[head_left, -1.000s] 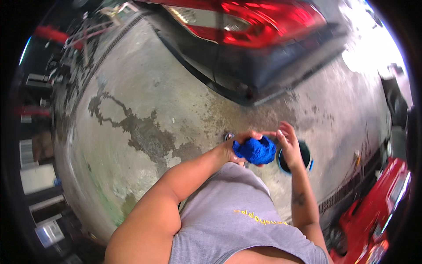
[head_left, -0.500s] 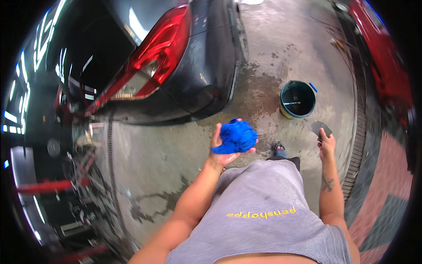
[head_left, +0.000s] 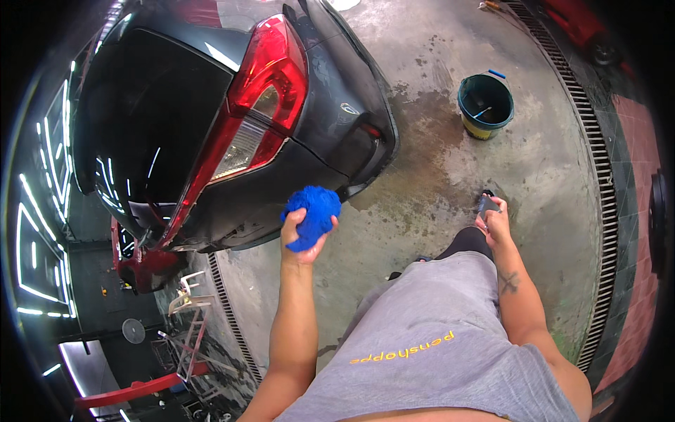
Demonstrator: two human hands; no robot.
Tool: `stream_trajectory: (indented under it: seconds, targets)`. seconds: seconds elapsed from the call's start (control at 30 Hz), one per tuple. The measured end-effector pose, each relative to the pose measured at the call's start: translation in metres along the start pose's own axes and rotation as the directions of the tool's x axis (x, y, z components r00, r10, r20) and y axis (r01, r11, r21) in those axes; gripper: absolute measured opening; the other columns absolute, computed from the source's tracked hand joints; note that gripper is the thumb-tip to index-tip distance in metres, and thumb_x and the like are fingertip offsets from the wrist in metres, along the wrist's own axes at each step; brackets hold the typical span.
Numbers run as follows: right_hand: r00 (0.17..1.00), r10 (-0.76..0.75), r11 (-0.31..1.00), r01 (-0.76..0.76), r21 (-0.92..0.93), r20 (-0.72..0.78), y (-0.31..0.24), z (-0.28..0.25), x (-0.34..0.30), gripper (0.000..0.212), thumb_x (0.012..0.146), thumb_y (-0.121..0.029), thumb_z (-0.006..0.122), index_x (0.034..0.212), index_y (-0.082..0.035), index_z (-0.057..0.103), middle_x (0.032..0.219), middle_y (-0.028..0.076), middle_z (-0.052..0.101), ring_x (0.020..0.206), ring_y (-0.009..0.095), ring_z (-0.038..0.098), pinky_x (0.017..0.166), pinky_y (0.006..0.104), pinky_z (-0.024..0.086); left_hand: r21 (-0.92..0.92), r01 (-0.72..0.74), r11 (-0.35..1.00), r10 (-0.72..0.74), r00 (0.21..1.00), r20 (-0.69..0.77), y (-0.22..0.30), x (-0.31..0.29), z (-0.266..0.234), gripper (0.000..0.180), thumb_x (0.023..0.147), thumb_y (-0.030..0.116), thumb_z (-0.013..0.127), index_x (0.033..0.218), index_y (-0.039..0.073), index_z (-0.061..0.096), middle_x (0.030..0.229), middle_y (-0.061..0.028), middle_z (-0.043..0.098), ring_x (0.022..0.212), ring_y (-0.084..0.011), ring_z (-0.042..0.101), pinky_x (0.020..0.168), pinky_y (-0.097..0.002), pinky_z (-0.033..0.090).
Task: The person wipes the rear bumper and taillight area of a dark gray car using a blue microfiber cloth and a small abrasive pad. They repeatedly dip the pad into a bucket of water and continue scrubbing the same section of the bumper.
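Note:
A bunched bright blue cloth (head_left: 313, 216) fills my left hand (head_left: 304, 246), which is closed round it with the thumb on top. That hand is just in front of the dark grey car (head_left: 330, 151), near its rear corner and below the red tail light (head_left: 261, 112). I cannot tell whether the cloth touches the body. On the right, over the floor, my right hand (head_left: 498, 224) pinches a small flat grey sheet (head_left: 487, 205) that looks like sandpaper. A pale scuffed spot (head_left: 349, 109) shows on the car's rear side panel.
A dark green bucket (head_left: 485, 105) with a blue handle grip and a stick-like item inside stands on the wet-stained concrete floor (head_left: 422, 183). A drain grate (head_left: 594, 148) runs along the right. At lower left are a metal stand (head_left: 193, 337) and a red bar (head_left: 140, 390).
My left hand has moved left with the blue cloth, closer to the car. The right hand has come inward with the grey sheet. My view has turned, and the car shows more fully.

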State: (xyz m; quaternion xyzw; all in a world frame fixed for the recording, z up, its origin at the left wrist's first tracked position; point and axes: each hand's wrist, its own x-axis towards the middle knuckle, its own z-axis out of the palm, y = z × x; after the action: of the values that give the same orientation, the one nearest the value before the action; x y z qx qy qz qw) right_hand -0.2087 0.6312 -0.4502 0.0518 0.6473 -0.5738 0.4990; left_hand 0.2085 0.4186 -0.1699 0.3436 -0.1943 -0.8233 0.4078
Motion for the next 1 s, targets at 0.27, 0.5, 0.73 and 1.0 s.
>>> stream_trajectory:
  seconds: [0.27, 0.5, 0.73, 1.0]
  targets:
    - [0.925, 0.062, 0.943, -0.177, 0.28, 0.375, -0.058, 0.149, -0.066, 0.077, 0.097, -0.011, 0.078, 0.166, -0.018, 0.044, 0.167, 0.015, 0.042, 0.15, 0.027, 0.043, 0.107, 0.0485, 0.058, 0.644, -0.432, 0.632, 0.353, 0.9, 0.257, 0.099, 0.067, 0.069, 0.054, 0.082, 0.003, 0.072, 0.131, 0.019, 0.056, 0.112, -0.0043, 0.065, 0.089, -0.0207, 0.071, 0.063, -0.0358, 0.063]
    - [0.816, -0.033, 0.935, -0.179, 0.305, 0.577, -0.115, 0.299, -0.052, 0.043, 0.117, -0.037, 0.054, 0.157, -0.022, 0.06, 0.179, -0.002, 0.035, 0.164, 0.024, 0.026, 0.115, 0.0535, 0.047, 0.794, -0.493, 0.357, 0.369, 0.855, 0.365, 0.109, 0.142, 0.191, 0.027, 0.091, 0.007, 0.081, 0.114, 0.007, 0.067, 0.099, -0.0015, 0.071, 0.086, -0.0123, 0.07, 0.079, -0.03, 0.059]
    - [0.698, -0.591, 0.713, 0.687, -0.143, 0.404, -0.123, 0.403, 0.032, 0.053, 0.119, -0.032, 0.046, 0.159, 0.002, 0.052, 0.162, 0.026, 0.056, 0.155, 0.035, 0.05, 0.128, 0.0428, 0.039, 0.644, -0.532, -0.55, 0.273, 0.614, 0.741, 0.141, 0.207, 0.25, 0.054, 0.08, 0.008, 0.09, 0.125, 0.008, 0.061, 0.105, -0.007, 0.072, 0.094, -0.018, 0.073, 0.091, -0.0347, 0.059]
    - [0.576, -0.656, 0.376, 0.81, -0.45, 0.488, -0.074, 0.436, 0.037, 0.063, 0.117, -0.033, 0.05, 0.171, -0.003, 0.036, 0.178, 0.022, 0.033, 0.166, 0.039, 0.03, 0.132, 0.0572, 0.027, -0.059, -0.42, -0.906, -0.304, 0.547, 0.78, 0.248, 0.225, 0.222, 0.087, 0.078, 0.019, 0.094, 0.153, 0.022, 0.05, 0.164, -0.0307, 0.045, 0.148, -0.0553, 0.049, 0.12, -0.0628, 0.045]
